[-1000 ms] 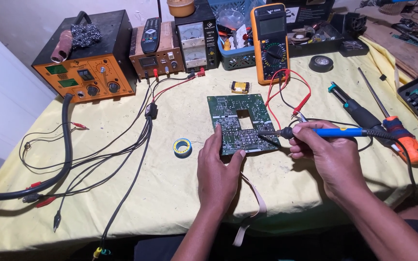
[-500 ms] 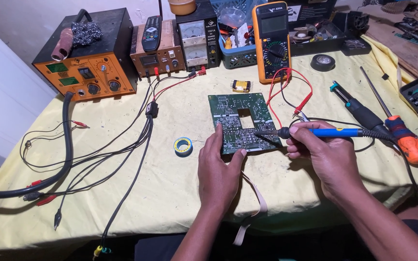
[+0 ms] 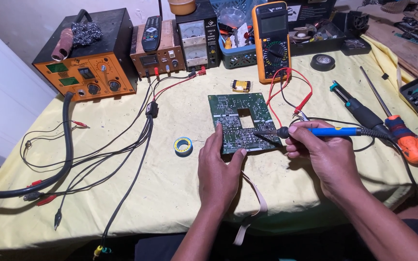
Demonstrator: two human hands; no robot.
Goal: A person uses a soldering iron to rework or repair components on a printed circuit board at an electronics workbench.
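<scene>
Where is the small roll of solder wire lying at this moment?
In the head view, the solder roll lies on the yellow cloth, just left of the left hand and the green circuit board.

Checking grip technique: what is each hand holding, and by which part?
Right hand holds the soldering iron by its blue handle. Left hand grips nothing; its fingers press the circuit board.

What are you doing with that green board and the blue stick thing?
A person is working on a green rectangular circuit board that lies flat on a table with a yellow cloth. The left hand presses on the board's near edge. The right hand grips a blue-handled soldering iron, its tip resting on the board. A small blue and yellow spool of solder wire lies just left of the board.
</scene>
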